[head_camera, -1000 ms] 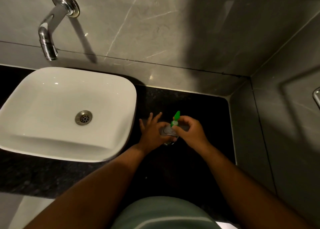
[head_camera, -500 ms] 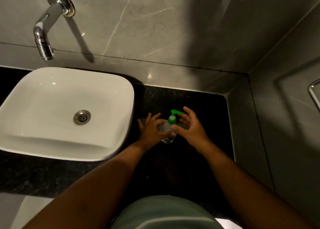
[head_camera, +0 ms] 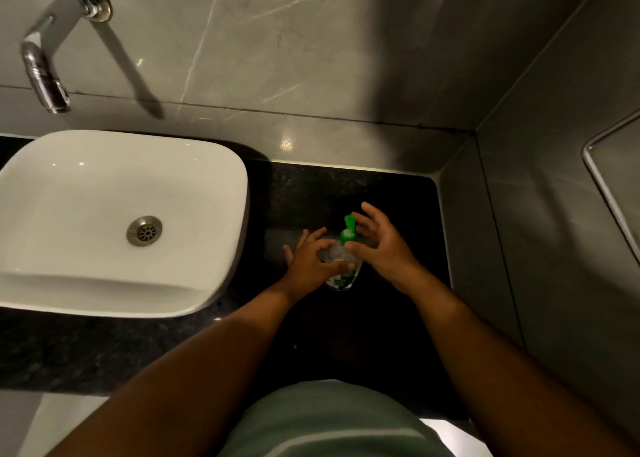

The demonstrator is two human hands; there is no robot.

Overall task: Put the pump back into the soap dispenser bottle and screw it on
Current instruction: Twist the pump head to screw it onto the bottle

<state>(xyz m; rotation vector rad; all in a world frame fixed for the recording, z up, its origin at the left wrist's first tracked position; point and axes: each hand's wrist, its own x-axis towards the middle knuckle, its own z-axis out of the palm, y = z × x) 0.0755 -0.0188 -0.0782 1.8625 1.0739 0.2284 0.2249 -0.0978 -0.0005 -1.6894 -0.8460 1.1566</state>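
At the upper left of the frame a chrome tap [head_camera: 43,72] juts from the wall above the white basin [head_camera: 194,283], which fills the left half on the dark worktop [head_camera: 104,352]. Just right of the basin, at centre frame, the left hand [head_camera: 308,266] wraps the clear soap bottle [head_camera: 341,269], fingers [head_camera: 337,266] curled across its front and gripping it upright on the worktop. The green pump [head_camera: 347,233] sits in the bottle's neck, its nozzle pointing toward the top of the frame; half a second ago it pointed right, and a second ago up and to the right, so the head has been turning. The right hand [head_camera: 381,248] sits just right of the pump, fingers [head_camera: 375,216] spread and open, thumb touching the collar; a second ago they were pinched on it. That reads as a re-grip between twists: the pump is seated, screwing is under way, and whether the thread is tight cannot be told
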